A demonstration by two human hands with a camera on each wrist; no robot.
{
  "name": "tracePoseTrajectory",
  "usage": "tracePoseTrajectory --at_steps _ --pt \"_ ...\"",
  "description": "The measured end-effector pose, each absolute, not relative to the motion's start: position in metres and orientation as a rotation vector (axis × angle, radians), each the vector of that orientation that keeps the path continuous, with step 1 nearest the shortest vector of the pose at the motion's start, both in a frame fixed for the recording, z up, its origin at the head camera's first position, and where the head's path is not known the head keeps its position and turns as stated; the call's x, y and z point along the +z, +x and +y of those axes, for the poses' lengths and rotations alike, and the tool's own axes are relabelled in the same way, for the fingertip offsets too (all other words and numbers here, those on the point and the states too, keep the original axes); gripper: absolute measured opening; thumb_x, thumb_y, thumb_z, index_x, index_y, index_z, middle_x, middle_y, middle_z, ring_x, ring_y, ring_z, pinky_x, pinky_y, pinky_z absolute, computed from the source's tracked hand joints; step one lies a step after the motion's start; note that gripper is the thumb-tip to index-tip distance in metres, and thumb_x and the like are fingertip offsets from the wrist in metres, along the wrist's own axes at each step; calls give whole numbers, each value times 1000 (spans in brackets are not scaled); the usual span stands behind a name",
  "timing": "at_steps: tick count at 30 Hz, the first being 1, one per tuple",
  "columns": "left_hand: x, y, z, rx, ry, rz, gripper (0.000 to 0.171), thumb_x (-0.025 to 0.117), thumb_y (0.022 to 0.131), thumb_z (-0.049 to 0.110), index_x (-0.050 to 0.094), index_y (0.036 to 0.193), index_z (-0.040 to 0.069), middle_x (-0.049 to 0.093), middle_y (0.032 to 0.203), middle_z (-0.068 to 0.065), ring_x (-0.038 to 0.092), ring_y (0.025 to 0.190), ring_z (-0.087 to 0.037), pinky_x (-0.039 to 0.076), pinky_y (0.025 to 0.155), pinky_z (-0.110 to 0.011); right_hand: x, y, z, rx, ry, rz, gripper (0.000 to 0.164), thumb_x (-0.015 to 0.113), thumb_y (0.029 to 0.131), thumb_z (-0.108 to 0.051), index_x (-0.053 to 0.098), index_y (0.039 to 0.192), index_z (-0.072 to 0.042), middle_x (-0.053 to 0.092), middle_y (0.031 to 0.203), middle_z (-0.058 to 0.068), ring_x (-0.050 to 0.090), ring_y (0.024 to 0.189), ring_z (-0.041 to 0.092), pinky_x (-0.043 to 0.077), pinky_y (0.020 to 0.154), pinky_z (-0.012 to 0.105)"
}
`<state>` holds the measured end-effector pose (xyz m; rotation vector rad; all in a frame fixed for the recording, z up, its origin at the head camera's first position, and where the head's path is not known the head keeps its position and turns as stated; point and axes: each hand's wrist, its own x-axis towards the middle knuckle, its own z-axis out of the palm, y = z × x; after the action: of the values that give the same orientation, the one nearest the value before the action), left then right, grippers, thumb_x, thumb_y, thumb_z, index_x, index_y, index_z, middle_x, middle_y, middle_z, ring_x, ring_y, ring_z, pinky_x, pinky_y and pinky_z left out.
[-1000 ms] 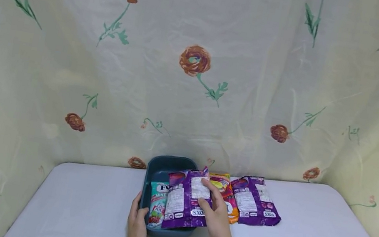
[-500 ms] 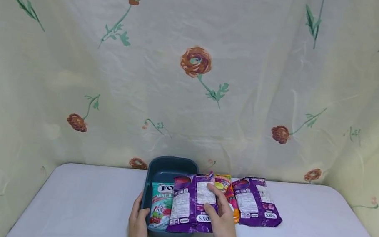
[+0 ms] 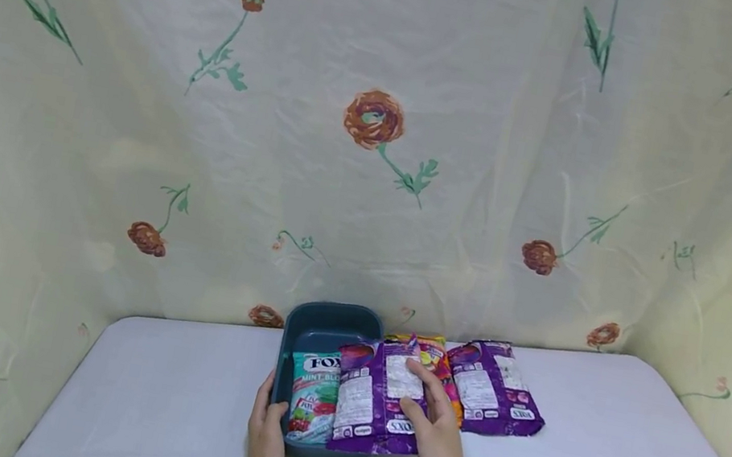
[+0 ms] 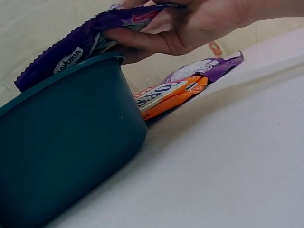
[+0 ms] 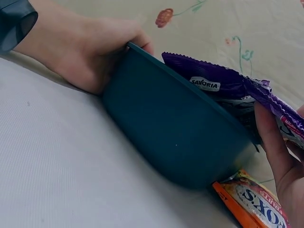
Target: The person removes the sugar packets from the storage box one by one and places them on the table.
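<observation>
A purple candy bag (image 3: 356, 398), printed side up, is gripped by my right hand (image 3: 439, 441), with the thumb and fingers on its right part. It hangs over the right side of a dark teal plastic tub (image 3: 295, 330). On the tub's left wall lies my left hand (image 3: 266, 440), its thumb hooked over the rim, as the right wrist view also shows. Inside the tub is a mint-green Fox's candy bag (image 3: 313, 395), its right part hidden beneath the purple one. In the left wrist view the purple bag (image 4: 47, 64) slants across the rim.
An orange and yellow Fox's bag (image 3: 435, 348) lies just right of the tub, partly covered by the held bag and hand. Beside it lies a second purple bag (image 3: 490, 397). A floral curtain (image 3: 274, 163) hangs behind the white table (image 3: 174, 399).
My right hand has shifted the purple bag to the right, and more of the mint-green bag shows. The left hand stays at the tub.
</observation>
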<state>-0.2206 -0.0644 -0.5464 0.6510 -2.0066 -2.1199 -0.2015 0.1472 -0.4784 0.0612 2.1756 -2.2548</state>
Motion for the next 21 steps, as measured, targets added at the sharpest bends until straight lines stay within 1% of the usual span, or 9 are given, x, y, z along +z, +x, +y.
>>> tracePoseTrajectory --at_steps 2,4,5,7,9,14,17,20,21 --pt "-534 -214 -63 -2122 645 -2001 57 38 89 20 34 146 25 28 155 -10 23 142 -34 18 112 -61 -479 -201 148 -2252 67 2174 49 49 93 -8 45 137 -29 19 158 -7 15 147 18 26 114 29" --pt "-522 -207 -61 -2130 627 -1994 58 38 89 19 33 147 21 27 155 -13 22 142 -36 17 112 -62 -480 -200 150 -2254 71 2169 50 49 93 -8 45 138 -30 19 158 -6 17 146 19 32 106 18" --pt "-518 -205 -60 -2131 622 -1990 58 38 89 18 33 147 19 26 155 -15 21 142 -37 17 112 -62 -480 -200 150 -2258 69 2169 50 49 93 -8 45 138 -29 19 158 -5 18 145 19 34 102 12" --pt "-518 -205 -60 -2125 629 -1997 58 38 89 19 33 147 19 27 155 -14 22 142 -37 17 112 -62 -481 -199 152 -2271 55 2166 51 49 92 -7 45 138 -28 20 158 -4 19 145 18 34 94 4" --pt "-527 -210 -62 -2118 633 -2016 57 37 90 19 33 147 21 28 155 -13 23 141 -36 18 111 -62 -482 -198 153 -2280 51 2159 51 50 92 -6 44 139 -27 21 158 -3 21 143 18 35 92 2" --pt "-541 -218 -62 -2103 666 -2050 55 36 92 22 33 147 26 28 155 -9 24 141 -35 20 111 -62 -482 -196 156 -2290 49 2152 52 49 92 -5 44 139 -25 23 157 -2 24 141 16 36 92 4" --pt "-534 -214 -62 -2117 661 -2034 56 37 91 20 33 147 25 28 155 -10 23 142 -34 19 112 -61 -482 -196 157 -2284 50 2153 51 48 93 -5 43 139 -26 22 157 -1 24 141 17 36 92 3" --pt "-523 -208 -61 -2121 625 -2020 57 36 91 18 32 147 20 27 155 -14 22 142 -38 18 111 -63 -482 -195 158 -2282 47 2154 51 49 93 -5 43 139 -26 20 158 -1 21 143 17 35 92 2" --pt "-519 -206 -61 -2133 620 -2007 57 36 90 19 32 147 20 26 155 -14 21 142 -37 16 112 -62 -482 -195 158 -2282 46 2154 51 49 93 -6 43 139 -27 20 158 -2 20 144 17 35 92 2"
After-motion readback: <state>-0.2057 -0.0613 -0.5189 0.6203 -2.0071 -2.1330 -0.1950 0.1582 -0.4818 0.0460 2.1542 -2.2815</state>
